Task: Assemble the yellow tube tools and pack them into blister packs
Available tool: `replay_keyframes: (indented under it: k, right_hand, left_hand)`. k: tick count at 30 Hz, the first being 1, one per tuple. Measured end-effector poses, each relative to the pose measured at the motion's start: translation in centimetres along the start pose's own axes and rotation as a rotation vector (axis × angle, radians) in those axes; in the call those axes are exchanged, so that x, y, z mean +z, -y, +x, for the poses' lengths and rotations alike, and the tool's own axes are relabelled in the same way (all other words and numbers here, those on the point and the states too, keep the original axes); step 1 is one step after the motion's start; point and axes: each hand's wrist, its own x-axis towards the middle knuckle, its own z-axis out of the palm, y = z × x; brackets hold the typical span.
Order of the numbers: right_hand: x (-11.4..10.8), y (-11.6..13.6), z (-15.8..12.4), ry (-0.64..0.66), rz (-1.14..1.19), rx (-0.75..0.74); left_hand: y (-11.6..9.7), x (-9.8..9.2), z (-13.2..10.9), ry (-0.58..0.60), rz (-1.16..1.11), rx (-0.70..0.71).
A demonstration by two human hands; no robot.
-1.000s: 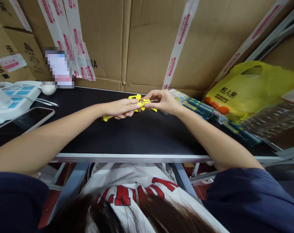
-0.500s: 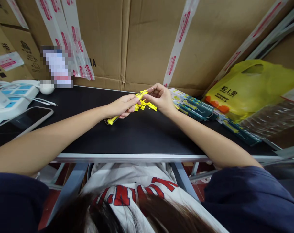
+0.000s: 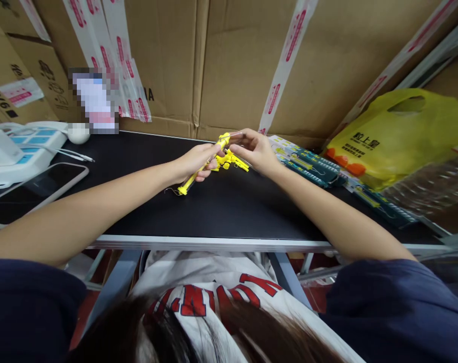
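My left hand (image 3: 194,162) is closed round a long yellow plastic rod (image 3: 189,183), tilted with its lower end near the black tabletop (image 3: 145,212) and its upper end raised between my hands. My right hand (image 3: 253,151) pinches something thin at the rod's top end; I cannot make out what. Beneath my hands a small pile of yellow plastic pieces (image 3: 232,161) lies on the table.
Dark green packaged cards (image 3: 312,169) lie to the right, beside a yellow plastic bag (image 3: 395,136) and clear bags. A phone (image 3: 43,181), a white-and-blue power strip (image 3: 20,148) and cables sit at the left. Taped cardboard boxes (image 3: 236,65) wall the back.
The yellow rod has gone from lying nearly flat in my left hand to tilted up at its far end. My right hand rose from the pile to the rod's top.
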Motion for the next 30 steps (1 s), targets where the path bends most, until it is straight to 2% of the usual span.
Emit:
replay_keyframes:
  k: [2,5,6,9,11,12,17,21,26,30]
  right_hand:
    - [-0.2,0.1,0.2,-0.053,0.07,0.083]
    - [0.6,0.3,-0.3,-0.129,0.165,0.276]
    - [1.1,0.5,-0.6,-0.087,0.186,0.345]
    - [2.9,1.3,-1.9,0.246,0.23,0.47]
    - [4.0,1.7,-2.6,0.375,0.258,0.416]
    - [4.4,1.9,-2.9,0.395,0.295,0.393]
    - [5.3,1.8,-3.3,0.325,0.504,0.426]
    - [5.2,1.7,-3.2,0.359,0.533,0.466]
    - [5.5,1.9,-3.6,0.389,0.427,0.404]
    - [5.7,2.2,-3.7,0.418,0.416,0.337]
  left_hand:
    - [-0.2,0.3,0.1,-0.053,-0.109,0.008]
    - [-0.2,0.3,0.3,-0.138,-0.243,0.094]
    - [-0.2,0.2,0.4,-0.162,-0.282,0.137]
    - [-0.3,-0.3,0.6,-0.228,-0.373,0.252]
    - [-0.5,-0.7,0.7,-0.277,-0.392,0.316]
    - [-0.6,-0.9,0.7,-0.299,-0.388,0.339]
    - [-1.1,-1.1,0.5,-0.326,-0.204,0.356]
    - [-1.0,-0.9,0.2,-0.357,-0.129,0.357]
    - [-0.7,-0.9,0.5,-0.263,-0.01,0.327]
    - [-1.6,-1.9,0.0,-0.248,0.212,0.314]
